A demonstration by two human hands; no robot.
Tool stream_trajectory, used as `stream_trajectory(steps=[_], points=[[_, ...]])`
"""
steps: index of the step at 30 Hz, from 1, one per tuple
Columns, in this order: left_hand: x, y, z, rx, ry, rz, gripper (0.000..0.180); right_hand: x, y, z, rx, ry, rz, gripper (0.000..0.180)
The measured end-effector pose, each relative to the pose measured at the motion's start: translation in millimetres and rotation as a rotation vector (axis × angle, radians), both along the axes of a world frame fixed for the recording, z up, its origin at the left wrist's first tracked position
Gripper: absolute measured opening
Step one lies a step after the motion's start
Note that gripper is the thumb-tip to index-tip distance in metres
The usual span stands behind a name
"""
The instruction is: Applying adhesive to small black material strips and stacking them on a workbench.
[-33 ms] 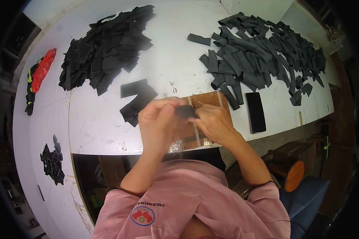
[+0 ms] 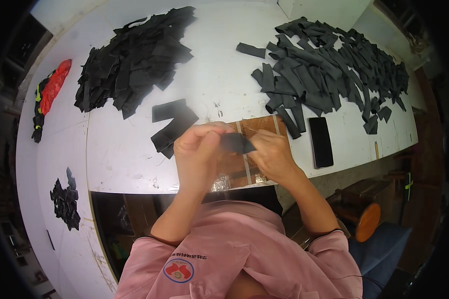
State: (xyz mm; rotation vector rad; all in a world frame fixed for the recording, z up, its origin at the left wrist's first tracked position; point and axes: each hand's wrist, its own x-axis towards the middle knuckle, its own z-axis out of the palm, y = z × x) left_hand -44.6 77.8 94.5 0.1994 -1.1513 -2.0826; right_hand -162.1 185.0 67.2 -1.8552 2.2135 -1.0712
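Head view: left hand (image 2: 198,144) pinches a dark fabric piece (image 2: 231,143), right hand (image 2: 273,153) curled onto its other end.

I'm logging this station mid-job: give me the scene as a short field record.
Left hand: pinches a dark flat fabric strip
Right hand: at the strip's right end; grip blurred
Beneath hands: brown rectangular panel with pale stripes
Upper left: heap of black fabric pieces
Upper right: pile of dark grey fabric strips
Right of hands: black rectangular phone
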Motion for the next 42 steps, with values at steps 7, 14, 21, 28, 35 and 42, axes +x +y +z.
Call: stream_trajectory(steps=[7,14,21,28,35,42], points=[[-7,-37,-20,-0.422,-0.369,0.341,0.015,-18,3,24,0.102,-0.034,0.084,0.031],[0,-181,-118,-1.358,-1.314,0.778,0.025,-60,-7,39,-0.363,-0.875,-0.321,0.039],[21,-173,-86,-0.811,-0.854,0.798,0.014,41,23,3,0.188,-0.926,0.015,0.019],[63,-10,-39,0.252,-0.348,0.120,0.011,76,-33,-6,-0.333,-1.363,-0.078,0.023],[78,38,-52,0.117,-0.392,0.169,0.014,78,-18,3,-0.281,-1.109,-0.224,0.013],[82,39,-40,0.164,-0.327,0.015,0.019,64,8,17,-0.019,-0.820,-0.025,0.018]])
